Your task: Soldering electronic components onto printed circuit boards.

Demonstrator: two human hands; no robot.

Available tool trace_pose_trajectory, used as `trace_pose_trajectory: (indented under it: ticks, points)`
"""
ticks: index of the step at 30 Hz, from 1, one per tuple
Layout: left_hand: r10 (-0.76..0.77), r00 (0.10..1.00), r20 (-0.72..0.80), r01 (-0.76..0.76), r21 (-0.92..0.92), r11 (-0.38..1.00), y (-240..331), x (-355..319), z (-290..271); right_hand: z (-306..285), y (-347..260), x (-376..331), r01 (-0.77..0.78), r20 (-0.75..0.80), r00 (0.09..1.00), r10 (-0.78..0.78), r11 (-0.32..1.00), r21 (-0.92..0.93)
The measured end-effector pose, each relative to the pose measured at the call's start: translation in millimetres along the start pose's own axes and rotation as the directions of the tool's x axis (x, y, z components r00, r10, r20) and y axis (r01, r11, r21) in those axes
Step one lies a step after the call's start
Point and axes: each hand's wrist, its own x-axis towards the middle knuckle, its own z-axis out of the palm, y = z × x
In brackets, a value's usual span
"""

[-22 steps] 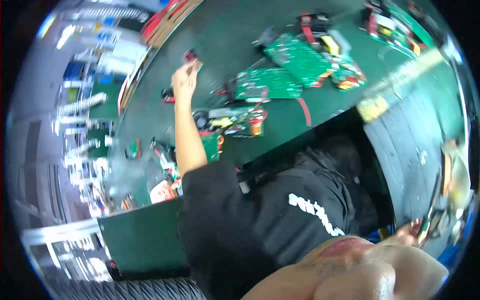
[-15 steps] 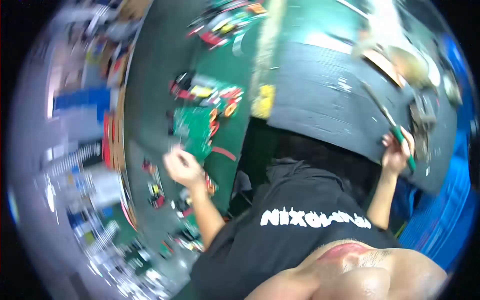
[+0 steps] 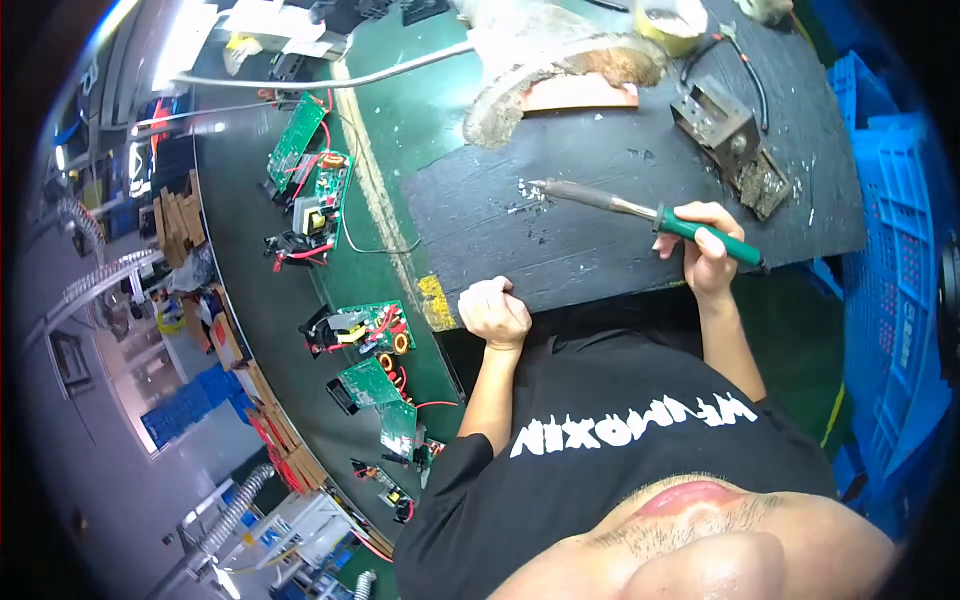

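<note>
My right hand [image 3: 708, 248] is wrapped round the green handle of a soldering iron [image 3: 655, 212]. The iron's metal shaft points left, its tip over small silvery bits [image 3: 530, 192] on the dark mat [image 3: 600, 240]. My left hand [image 3: 495, 312] is curled closed at the mat's near edge; anything inside its fingers is hidden. To its left, on the green bench, lies a circuit board [image 3: 365, 328] with red wires and ring coils. More boards are spread there, among them a plain green board [image 3: 370, 382].
A rusty metal holder [image 3: 720, 125] stands at the mat's far right. Behind the mat sits a pale, ragged-rimmed hood-like object [image 3: 560, 40], beside a yellowish roll [image 3: 672, 28]. Blue plastic crates [image 3: 890, 200] line the right side. A grey cable [image 3: 330, 82] crosses the far left.
My left hand has moved right, from over the circuit boards to the mat's near edge. The soldering iron's tip has swung left and lower. The whole view has turned.
</note>
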Motion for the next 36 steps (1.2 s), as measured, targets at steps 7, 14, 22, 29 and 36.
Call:
trace_pose_trajectory:
  ticks: [7,14,22,29,36]
  points:
    - [-0.008,0.998,0.059,0.006,0.045,0.999,3,8,-6,-9,-8,8,-0.195,0.041,0.98,0.196,0.981,-0.026]
    - [-0.62,0.785,-0.013,0.62,0.02,0.785,87,-18,-109,-10,-12,33,-0.721,0.047,0.692,0.72,0.689,0.067]
    - [-0.829,0.03,-0.559,0.978,-0.153,0.139,111,-211,-295,19,-45,29,-0.892,0.232,0.452,0.861,0.435,0.123]
    - [-0.399,-0.405,-0.823,0.772,-0.541,0.334,-14,-369,-415,97,-39,27,-0.906,0.28,0.408,0.869,0.348,0.242]
    - [0.064,-0.673,-0.737,0.721,-0.635,0.279,-85,-610,-508,238,32,-2,-0.825,0.201,0.559,0.804,0.563,0.043]
